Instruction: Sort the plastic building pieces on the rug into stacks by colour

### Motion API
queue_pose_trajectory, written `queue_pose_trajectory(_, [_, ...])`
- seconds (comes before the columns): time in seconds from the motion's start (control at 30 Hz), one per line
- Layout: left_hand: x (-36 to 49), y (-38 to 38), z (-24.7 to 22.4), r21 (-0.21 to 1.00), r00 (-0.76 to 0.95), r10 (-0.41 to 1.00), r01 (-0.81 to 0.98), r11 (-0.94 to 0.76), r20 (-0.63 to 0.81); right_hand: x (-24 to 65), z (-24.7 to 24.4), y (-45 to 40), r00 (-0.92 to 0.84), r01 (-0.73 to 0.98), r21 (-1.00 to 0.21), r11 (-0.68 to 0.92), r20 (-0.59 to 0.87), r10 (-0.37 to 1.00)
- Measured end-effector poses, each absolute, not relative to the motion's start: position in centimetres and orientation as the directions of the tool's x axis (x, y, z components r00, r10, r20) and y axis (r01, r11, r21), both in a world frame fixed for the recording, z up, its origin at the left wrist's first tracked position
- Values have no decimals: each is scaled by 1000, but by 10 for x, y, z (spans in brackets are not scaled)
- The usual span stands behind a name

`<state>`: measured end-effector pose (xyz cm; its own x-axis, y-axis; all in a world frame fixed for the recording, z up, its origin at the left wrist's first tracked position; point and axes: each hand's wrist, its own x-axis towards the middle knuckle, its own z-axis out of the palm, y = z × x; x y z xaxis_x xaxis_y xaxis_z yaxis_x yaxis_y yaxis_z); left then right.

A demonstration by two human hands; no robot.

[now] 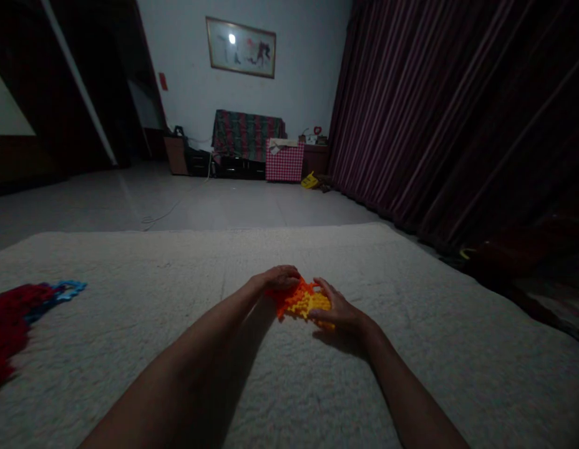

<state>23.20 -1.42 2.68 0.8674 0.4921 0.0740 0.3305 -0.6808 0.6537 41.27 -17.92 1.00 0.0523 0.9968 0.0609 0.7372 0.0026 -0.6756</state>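
Observation:
An orange and yellow piece (296, 304) with a bumpy, knitted-looking surface lies on the pale fleecy cover in front of me. Over its orange left end my left hand (281, 277) is curled, the fingers resting on top and the thumb out of sight. My right hand (337, 307) grips the yellow right end, thumb in front and fingers behind. Both hands hide parts of the piece, so its full outline cannot be made out.
At the left edge lies a dark red textured bundle (13, 324) with a blue loopy piece (67, 290) beside it. Beyond the pale cover (177, 262) a thin cable (177, 202) runs over the tiled floor. Purple curtains (411, 112) hang at the right.

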Motion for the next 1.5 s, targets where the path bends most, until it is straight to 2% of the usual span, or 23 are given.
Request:
queue_pose_trajectory(0.07, [225, -20, 26, 644, 871, 487, 334, -688, 69, 395, 9, -190, 54, 818, -575, -15, 51, 997])
queue_pose_trajectory(0.13, [216, -27, 25, 629, 875, 480, 335, -701, 69, 376, 5, -200, 72, 872, -489, 5, 138, 988])
queue_pose_trajectory(0.3, [184, -46, 27, 642, 824, 558, 377, -667, 96, 330, -3, -206, 175, 882, -469, 44, 413, 894])
queue_pose_trajectory(0.43, [153, -57, 35, 639, 761, 647, 476, -603, 44, 280, -1, -192, 303, 810, -585, 35, 469, 830])
queue_pose_trajectory(0.6, [92, -62, 40, 706, 643, 765, 521, -480, 46, 197, 5, -167, 446, 537, -841, 68, 350, 824])
queue_pose_trajectory(0.73, [24, -62, 40, 755, 524, 851, 539, -373, 47, 124, 8, -147, 476, 412, -907, 91, 300, 826])
queue_pose_trajectory(0.87, [-46, -61, 43, 707, 402, 910, 614, -351, 102, 60, 13, -135, 395, 321, -935, 154, 279, 875])
queue_pose_trajectory(0.93, [-72, -63, 45, 683, 303, 943, 660, -314, 140, 51, 16, -132, 340, 363, -909, 207, 335, 879])
queue_pose_trajectory(1.0, [-86, -69, 46, 664, 204, 962, 696, -272, 181, 67, 18, -132, 309, 482, -840, 248, 427, 850])
queue_pose_trajectory(1.07, [-86, -80, 45, 625, 175, 956, 726, -287, 236, 102, 17, -135, 297, 627, -749, 213, 483, 823])
queue_pose_trajectory(1.17, [-65, -105, 43, 530, 258, 909, 746, -404, 328, 167, 10, -149, 336, 821, -572, 6, 490, 804])
queue_pose_trajectory(1.27, [-32, -133, 36, 469, 368, 860, 726, -503, 352, 210, -1, -162, 399, 887, -407, -218, 439, 805])
queue_pose_trajectory(1.37, [-7, -159, 25, 447, 485, 818, 685, -575, 308, 223, -9, -167, 304, 934, -304, -190, 389, 870])
queue_pose_trajectory(1.5, [3, -181, 8, 403, 552, 776, 663, -631, 305, 214, -13, -165, 255, 933, -339, -118, 394, 883])
